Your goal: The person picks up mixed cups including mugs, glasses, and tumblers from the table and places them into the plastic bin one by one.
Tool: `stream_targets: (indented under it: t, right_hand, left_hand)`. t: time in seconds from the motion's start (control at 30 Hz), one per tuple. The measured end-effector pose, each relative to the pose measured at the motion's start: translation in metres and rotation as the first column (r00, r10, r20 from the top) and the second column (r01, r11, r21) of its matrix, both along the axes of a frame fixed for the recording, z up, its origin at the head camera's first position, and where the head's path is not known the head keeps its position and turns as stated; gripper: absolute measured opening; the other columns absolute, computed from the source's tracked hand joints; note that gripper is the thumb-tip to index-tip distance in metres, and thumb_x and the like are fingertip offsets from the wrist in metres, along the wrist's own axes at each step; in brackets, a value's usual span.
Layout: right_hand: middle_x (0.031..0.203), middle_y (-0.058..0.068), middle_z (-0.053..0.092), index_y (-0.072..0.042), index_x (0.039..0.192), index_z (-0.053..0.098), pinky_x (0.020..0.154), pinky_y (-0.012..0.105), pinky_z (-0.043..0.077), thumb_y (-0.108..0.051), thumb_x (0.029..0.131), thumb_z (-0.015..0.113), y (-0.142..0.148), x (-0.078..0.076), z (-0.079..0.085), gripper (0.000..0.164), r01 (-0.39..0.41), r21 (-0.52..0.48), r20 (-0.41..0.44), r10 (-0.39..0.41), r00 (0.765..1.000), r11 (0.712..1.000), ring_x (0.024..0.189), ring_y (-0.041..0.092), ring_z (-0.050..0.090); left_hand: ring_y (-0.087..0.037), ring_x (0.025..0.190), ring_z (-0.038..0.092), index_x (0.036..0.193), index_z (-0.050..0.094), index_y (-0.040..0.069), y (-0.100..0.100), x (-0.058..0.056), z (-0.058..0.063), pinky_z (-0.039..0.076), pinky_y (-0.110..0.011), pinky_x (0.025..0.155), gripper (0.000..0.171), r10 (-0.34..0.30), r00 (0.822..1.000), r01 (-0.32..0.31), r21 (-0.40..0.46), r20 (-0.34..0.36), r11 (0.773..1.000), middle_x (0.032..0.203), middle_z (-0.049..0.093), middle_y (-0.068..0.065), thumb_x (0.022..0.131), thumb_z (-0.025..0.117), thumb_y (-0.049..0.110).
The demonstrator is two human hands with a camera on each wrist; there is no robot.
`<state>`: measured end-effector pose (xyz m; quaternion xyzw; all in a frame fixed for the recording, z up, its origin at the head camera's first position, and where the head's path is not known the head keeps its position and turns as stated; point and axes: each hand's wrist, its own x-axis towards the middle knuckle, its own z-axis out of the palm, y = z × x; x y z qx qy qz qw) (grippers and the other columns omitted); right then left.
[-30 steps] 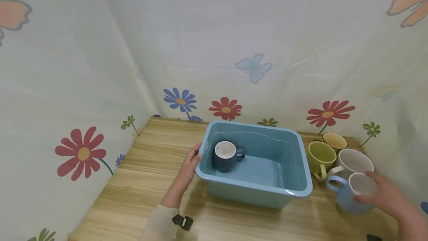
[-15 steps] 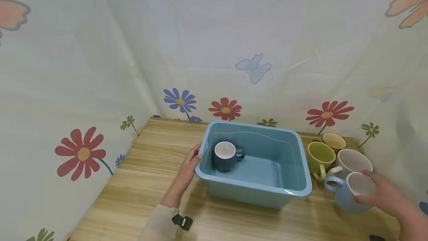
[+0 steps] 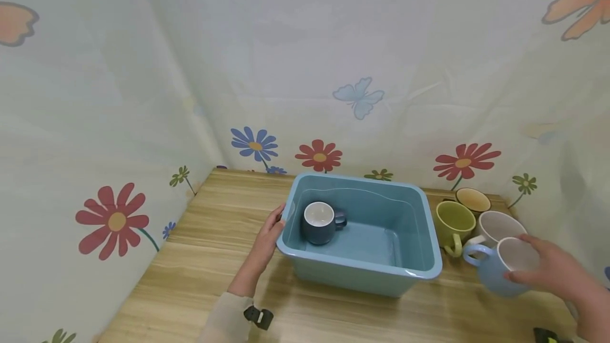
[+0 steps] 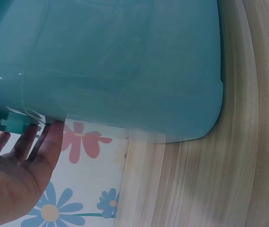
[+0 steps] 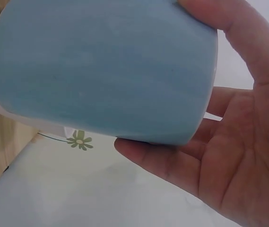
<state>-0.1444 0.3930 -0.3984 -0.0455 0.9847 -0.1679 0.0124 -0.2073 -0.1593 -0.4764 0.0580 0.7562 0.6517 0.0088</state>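
Wood grain runs across the table (image 3: 229,205), where a turquoise bin (image 3: 352,279) stands before us. To the right of the bin, our right hand (image 3: 555,269) holds a pale blue mug (image 3: 491,275), the thumb on its near side and the fingers round its far side (we cannot tell whether its base touches the table). Its opening, white inside, faces up, and its handle points left toward the bin. Our left hand (image 3: 267,237) rests against the bin's left end, its fingers fairly straight with their tips at the rim; how firmly they press we cannot tell. Inside the bin, a dark mug (image 3: 318,234) stands upright near the left end, its handle to the right. Just beside the bin's right end we see an olive green mug (image 3: 450,229), with a yellow cup (image 3: 473,200) behind it and a white mug (image 3: 500,224) partly hidden by the pale blue one. Behind everything rises a pale backdrop (image 3: 281,57) printed with flowers and butterflies.
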Motion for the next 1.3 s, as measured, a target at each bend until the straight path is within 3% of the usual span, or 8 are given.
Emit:
stream_targets:
  t: [0.33,0.6,0.83,1.07,1.3]
  right_hand:
    - [0.124,0.051,0.049,0.023,0.13,0.045,0.066,0.038,0.046,-0.031,0.075,0.086,0.001,-0.004,0.009,0.088,0.012,0.006,0.037,-0.012,0.999,1.0,0.088,0.043,0.058]
    - [0.114,0.045,0.056,0.024,0.13,0.044,0.063,0.035,0.043,-0.03,0.074,0.087,-0.005,-0.006,0.023,0.089,0.003,-0.002,0.0,-0.003,1.0,1.0,0.08,0.032,0.057]
    - [0.123,0.05,0.05,0.024,0.132,0.043,0.064,0.037,0.045,-0.032,0.074,0.088,-0.007,-0.009,0.034,0.092,-0.007,0.014,-0.005,0.007,1.0,1.0,0.085,0.041,0.058]
    - [0.12,0.049,0.051,0.022,0.132,0.042,0.062,0.037,0.045,-0.032,0.075,0.087,-0.009,-0.011,0.048,0.091,-0.01,0.001,-0.044,0.01,0.999,1.0,0.083,0.042,0.058]
    - [0.129,0.051,0.044,0.021,0.137,0.038,0.063,0.044,0.049,-0.036,0.078,0.086,-0.018,-0.016,0.067,0.095,-0.004,0.017,-0.014,0.005,1.0,1.0,0.089,0.048,0.057]
  left_hand:
    - [-0.046,0.148,0.037,0.159,0.031,0.001,0.0,0.001,-0.001,0.033,-0.061,0.119,0.055,-0.001,1.0,0.001,0.003,-0.006,1.0,0.162,0.036,-0.027,0.108,0.038,0.021]
    - [-0.045,0.147,0.04,0.159,0.03,0.003,0.0,0.0,-0.002,0.037,-0.06,0.117,0.055,-0.009,1.0,0.009,0.012,-0.007,1.0,0.161,0.036,-0.027,0.108,0.038,0.021]
    - [-0.046,0.148,0.038,0.159,0.031,0.003,0.0,-0.001,-0.003,0.034,-0.063,0.118,0.055,-0.003,1.0,0.003,0.009,-0.009,1.0,0.162,0.036,-0.027,0.108,0.037,0.021]
    - [-0.046,0.151,0.034,0.159,0.031,0.004,0.001,-0.001,-0.001,0.031,-0.063,0.12,0.055,-0.006,1.0,0.006,0.011,0.006,1.0,0.164,0.033,-0.026,0.108,0.037,0.021]
    - [-0.047,0.151,0.033,0.159,0.03,0.002,0.001,0.0,-0.001,0.031,-0.063,0.12,0.055,-0.005,1.0,0.005,0.014,0.001,1.0,0.164,0.032,-0.028,0.108,0.037,0.02]
